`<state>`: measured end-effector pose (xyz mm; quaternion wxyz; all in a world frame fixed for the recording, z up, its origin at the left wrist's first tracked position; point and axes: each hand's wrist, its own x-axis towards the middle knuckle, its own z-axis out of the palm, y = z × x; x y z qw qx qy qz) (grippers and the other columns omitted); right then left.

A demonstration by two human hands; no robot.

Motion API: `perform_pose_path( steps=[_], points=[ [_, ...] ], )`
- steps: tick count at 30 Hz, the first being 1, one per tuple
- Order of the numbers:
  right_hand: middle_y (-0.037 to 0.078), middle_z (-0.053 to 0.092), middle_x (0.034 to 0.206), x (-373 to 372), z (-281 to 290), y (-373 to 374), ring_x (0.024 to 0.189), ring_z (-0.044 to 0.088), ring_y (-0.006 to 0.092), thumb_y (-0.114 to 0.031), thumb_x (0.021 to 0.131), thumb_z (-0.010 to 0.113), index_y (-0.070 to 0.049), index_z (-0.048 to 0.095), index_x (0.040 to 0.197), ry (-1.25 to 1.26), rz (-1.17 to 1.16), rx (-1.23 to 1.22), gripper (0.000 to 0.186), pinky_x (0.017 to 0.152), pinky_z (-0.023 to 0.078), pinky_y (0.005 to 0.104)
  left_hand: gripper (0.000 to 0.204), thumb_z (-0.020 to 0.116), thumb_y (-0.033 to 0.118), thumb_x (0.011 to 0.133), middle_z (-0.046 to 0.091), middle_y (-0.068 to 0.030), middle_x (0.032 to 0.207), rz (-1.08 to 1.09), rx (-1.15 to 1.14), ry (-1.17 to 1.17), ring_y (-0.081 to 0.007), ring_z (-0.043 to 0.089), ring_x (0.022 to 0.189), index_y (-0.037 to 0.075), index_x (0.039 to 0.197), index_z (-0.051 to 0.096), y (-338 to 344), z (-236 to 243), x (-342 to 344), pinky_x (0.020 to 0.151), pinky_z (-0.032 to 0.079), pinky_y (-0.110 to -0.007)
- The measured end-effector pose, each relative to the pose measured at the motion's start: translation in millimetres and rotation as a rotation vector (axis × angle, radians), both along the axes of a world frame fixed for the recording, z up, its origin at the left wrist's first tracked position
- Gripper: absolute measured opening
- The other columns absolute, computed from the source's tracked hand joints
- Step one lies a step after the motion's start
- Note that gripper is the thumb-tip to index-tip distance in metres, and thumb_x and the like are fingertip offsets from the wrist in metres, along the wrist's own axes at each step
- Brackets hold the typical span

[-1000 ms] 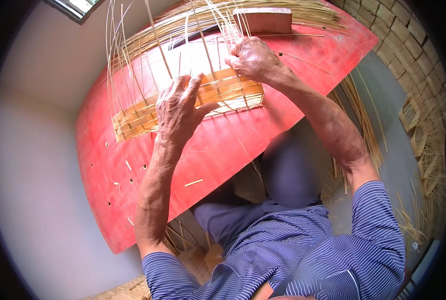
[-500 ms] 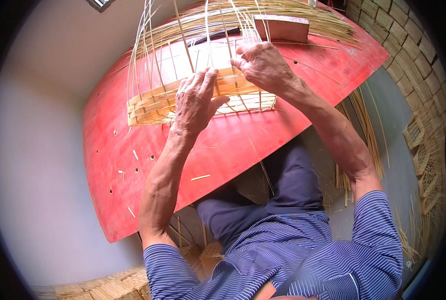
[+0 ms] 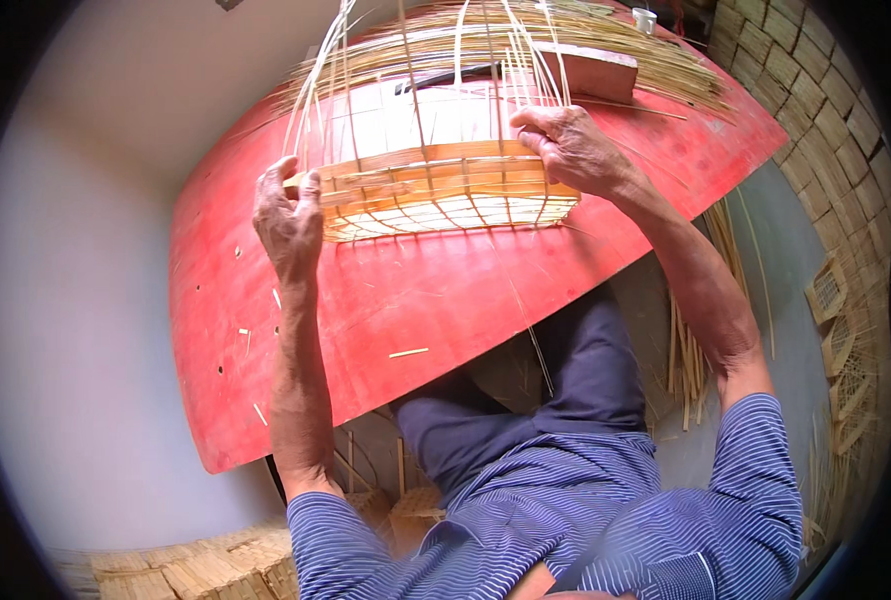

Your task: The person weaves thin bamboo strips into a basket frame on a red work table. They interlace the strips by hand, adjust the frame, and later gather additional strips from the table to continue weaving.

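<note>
A half-woven bamboo basket rests on the red board, with orange-tan horizontal bands low on it and long pale upright strips rising above. My left hand is closed round the basket's left end at the top band. My right hand grips the upper band at the right end, thumb and fingers bent beside the upright strips.
Long bamboo strips lie along the board's back, near a reddish brick and a small white cup. More strips are below the board's right side. Stacked woven pieces line the right; others sit lower left.
My left hand has moved left from the middle of the basket to its left end. My right hand has shifted right. The basket appears farther right in view, more level.
</note>
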<state>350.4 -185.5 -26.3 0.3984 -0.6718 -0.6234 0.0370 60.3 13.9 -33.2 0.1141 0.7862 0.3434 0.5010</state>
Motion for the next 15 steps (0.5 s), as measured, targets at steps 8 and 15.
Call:
perform_pose_path(
  steps=[8, 15],
  points=[
    [0.022, 0.068, 0.092, -14, -1, 3, 0.089, 0.069, 0.035, -0.019, 0.085, 0.074, 0.006, 0.062, 0.112, -0.413, -0.176, -0.015, 0.039, 0.081, 0.055, 0.0452, 0.069, 0.084, 0.026, 0.076, 0.056, -0.0069, 0.13, -0.155, -0.024, 0.338, -0.0214, 0.058, 0.108, 0.019, 0.14, 0.057, 41, -11, -41, 0.092, 0.05, -0.038],
    [0.018, 0.06, 0.132, -58, 4, 14, 0.127, 0.053, 0.0354, -0.025, 0.075, 0.084, -0.002, 0.06, 0.131, -0.628, -0.016, 0.135, 0.066, 0.107, 0.045, 0.0476, 0.089, 0.091, 0.035, 0.062, 0.047, -0.0054, 0.147, -0.208, 0.301, 0.65, -0.0311, 0.044, 0.133, 0.024, 0.142, 0.052, 21, -4, -10, 0.109, 0.038, -0.049]
  ],
)
